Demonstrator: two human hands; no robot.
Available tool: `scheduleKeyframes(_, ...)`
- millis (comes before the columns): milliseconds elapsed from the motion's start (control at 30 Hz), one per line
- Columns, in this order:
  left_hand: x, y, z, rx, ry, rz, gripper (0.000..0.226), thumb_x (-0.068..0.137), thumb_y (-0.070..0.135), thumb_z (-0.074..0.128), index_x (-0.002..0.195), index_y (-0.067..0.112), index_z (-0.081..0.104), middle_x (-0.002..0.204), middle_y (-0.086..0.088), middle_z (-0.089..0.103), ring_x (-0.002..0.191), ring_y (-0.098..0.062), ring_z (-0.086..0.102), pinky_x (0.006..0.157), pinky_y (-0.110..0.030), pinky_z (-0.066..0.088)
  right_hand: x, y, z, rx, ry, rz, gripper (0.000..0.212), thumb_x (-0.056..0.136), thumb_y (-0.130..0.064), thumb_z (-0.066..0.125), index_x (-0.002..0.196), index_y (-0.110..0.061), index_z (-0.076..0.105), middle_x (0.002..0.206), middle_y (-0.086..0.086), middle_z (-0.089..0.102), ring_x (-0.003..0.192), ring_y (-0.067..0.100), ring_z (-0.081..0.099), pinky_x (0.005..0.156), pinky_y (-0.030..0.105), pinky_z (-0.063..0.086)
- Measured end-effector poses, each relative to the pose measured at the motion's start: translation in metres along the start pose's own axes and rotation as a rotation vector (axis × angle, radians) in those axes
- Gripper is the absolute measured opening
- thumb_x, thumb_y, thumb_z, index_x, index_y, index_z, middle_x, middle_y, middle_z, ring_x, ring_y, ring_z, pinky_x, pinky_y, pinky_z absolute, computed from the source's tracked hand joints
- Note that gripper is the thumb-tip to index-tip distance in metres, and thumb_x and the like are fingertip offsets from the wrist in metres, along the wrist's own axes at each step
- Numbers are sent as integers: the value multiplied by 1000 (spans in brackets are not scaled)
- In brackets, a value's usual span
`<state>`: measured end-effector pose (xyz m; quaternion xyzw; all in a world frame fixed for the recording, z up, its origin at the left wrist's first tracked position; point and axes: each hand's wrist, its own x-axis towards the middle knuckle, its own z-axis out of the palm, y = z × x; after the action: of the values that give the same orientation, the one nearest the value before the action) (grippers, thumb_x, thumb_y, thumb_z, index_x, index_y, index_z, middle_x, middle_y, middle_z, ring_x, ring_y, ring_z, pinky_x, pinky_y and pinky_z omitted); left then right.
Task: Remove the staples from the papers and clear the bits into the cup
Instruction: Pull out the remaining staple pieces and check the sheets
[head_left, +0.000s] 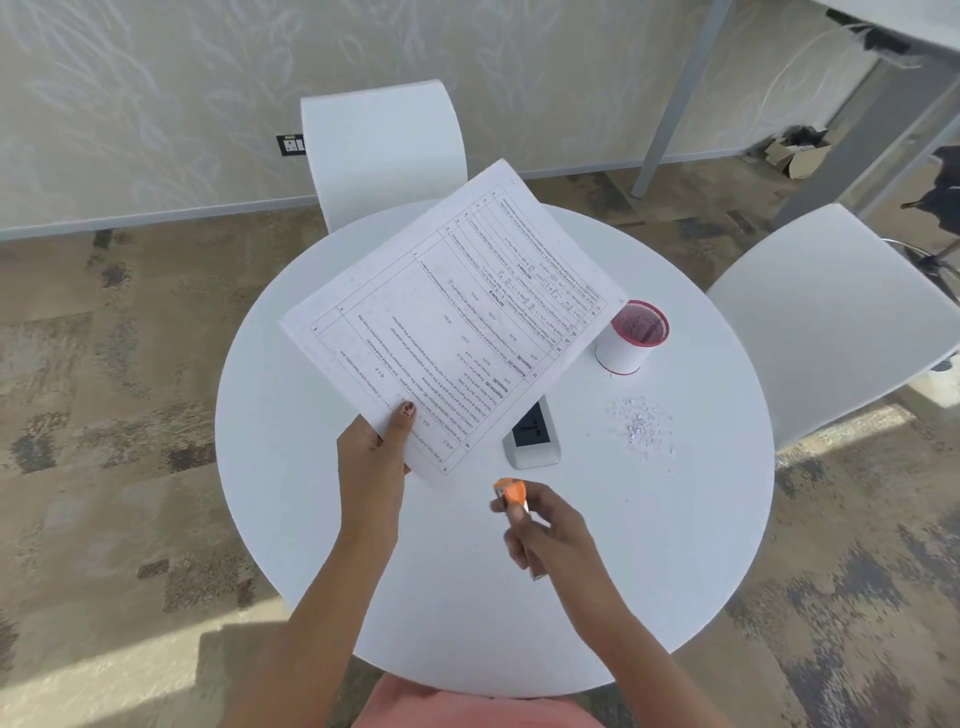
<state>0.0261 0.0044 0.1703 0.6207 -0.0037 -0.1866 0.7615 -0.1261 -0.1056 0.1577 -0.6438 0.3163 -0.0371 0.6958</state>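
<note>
White printed papers, flat and crisp with ruled tables of text, tilt up over the smooth round table, pinched at their near corner by the left hand with the thumb on top. Just right of it and nearer, the right hand curls round a small orange staple remover. Farther right, a cylindrical cup with a pink mesh rim stands beyond a loose scatter of pale bits, with a wedge-shaped socket block to their left, partly under the papers.
</note>
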Motion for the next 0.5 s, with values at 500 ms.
scheduleKeyframes(500,-26,44,23,100,86,230,34,90,36,59,113,10,66,107,4,73,95,-10,67,88,-46,57,-14,-62,16,61,-169,-130,31,86,-38,61,106,-13,65,76,8,57,66,21,45,54,19,33)
